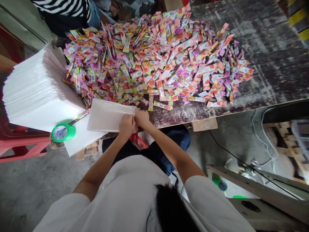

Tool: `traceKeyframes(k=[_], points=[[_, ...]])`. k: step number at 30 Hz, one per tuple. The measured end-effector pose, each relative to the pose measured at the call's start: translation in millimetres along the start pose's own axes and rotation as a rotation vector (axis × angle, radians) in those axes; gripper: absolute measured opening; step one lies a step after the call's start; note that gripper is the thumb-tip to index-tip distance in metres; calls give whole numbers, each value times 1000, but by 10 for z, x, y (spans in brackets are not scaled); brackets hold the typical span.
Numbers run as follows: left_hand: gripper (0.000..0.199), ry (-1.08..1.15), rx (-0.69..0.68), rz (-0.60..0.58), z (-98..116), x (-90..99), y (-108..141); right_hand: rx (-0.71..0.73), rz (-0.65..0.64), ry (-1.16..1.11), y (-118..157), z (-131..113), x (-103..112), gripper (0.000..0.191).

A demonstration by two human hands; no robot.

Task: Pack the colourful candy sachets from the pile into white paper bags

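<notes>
A white paper bag (106, 115) lies at the table's front edge, its right end between my two hands. My left hand (127, 126) is closed on the lower part of that end. Close beside it, my right hand (142, 118) is closed on the upper corner. Fingertips of both are partly hidden. Behind the bag spreads a large heap of small colourful sachets (154, 61). To the left stands a thick stack of white paper bags (36, 93), with a green tape roll (63, 132) in front of it, on another white sheet (83, 135).
The dark worn table (272, 64) extends to the right. A red plastic stool (24, 141) is at the left. Another person in a striped top (69, 8) is behind the table. Cables (265, 135) and a metal frame (260, 190) are at the right.
</notes>
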State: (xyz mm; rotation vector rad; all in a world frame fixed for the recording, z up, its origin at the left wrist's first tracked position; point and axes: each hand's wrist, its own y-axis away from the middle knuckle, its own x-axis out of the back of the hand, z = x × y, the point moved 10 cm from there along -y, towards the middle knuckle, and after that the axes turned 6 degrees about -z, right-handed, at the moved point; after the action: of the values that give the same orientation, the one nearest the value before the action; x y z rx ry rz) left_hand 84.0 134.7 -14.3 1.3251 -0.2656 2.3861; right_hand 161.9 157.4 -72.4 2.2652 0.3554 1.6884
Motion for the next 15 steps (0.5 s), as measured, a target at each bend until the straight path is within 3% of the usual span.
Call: traceKeyframes(k=[3,6,9,13,15], points=[[23,40,-11,62,-18,-86,343,-66,-93,-160,-138,231,-5,50],[32,215,145,180,-307,-202,572,-109,-131,-331,-174,370,-22,77],[39,349,296,176,-556,-369,479,-62,-82,-430,-126,376,20,97],[13,290,230,72,-495,-377,151,-71,38,-619,-24,501,109,93],[11,210,172,43,-426,-322,108,-97,108,-794,17,615,141,85]])
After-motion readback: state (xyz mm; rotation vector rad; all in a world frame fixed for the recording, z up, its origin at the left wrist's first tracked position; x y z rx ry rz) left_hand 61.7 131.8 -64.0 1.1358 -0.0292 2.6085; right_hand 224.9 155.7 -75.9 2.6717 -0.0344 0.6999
